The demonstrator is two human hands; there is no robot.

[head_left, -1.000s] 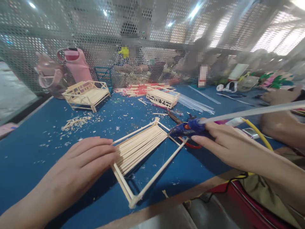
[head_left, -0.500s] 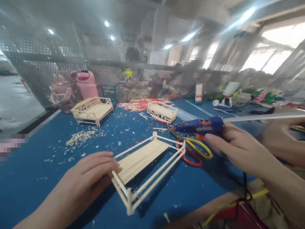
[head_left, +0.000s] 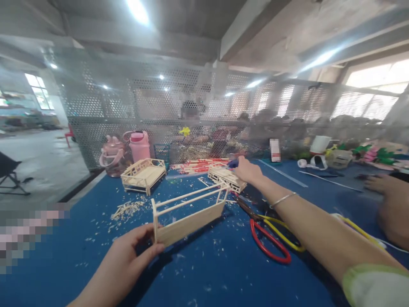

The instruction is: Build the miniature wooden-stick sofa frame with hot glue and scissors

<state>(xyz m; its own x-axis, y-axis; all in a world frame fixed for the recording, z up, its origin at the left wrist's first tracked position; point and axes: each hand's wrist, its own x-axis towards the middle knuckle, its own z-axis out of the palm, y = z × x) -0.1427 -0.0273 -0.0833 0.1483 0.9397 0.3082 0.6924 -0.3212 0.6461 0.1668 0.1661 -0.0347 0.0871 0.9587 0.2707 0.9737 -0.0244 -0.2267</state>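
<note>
My left hand [head_left: 134,251] grips the near left end of a small wooden-stick bench frame [head_left: 191,221] between thumb and fingers. The frame is tipped on its side, with its slatted panel facing me and its rails above. My right hand [head_left: 249,170] is stretched forward past a small finished stick bench [head_left: 223,177], its fingers closed round a blue glue gun [head_left: 233,163]. Only a little of the gun shows; my hand hides the rest. Scissors with red and yellow handles [head_left: 271,245] lie open below my right forearm.
Another stick bench [head_left: 143,177] stands at back left, before pink bottles [head_left: 139,147]. Red and pale sticks [head_left: 198,166] lie by the mesh screen [head_left: 153,102]. Offcuts [head_left: 128,209] litter the blue table [head_left: 204,277]. Another person's hand [head_left: 386,192] is at right.
My left hand has turned the bench frame onto its side. My right hand has moved forward and left with the glue gun, away from the scissors. The view has tilted up.
</note>
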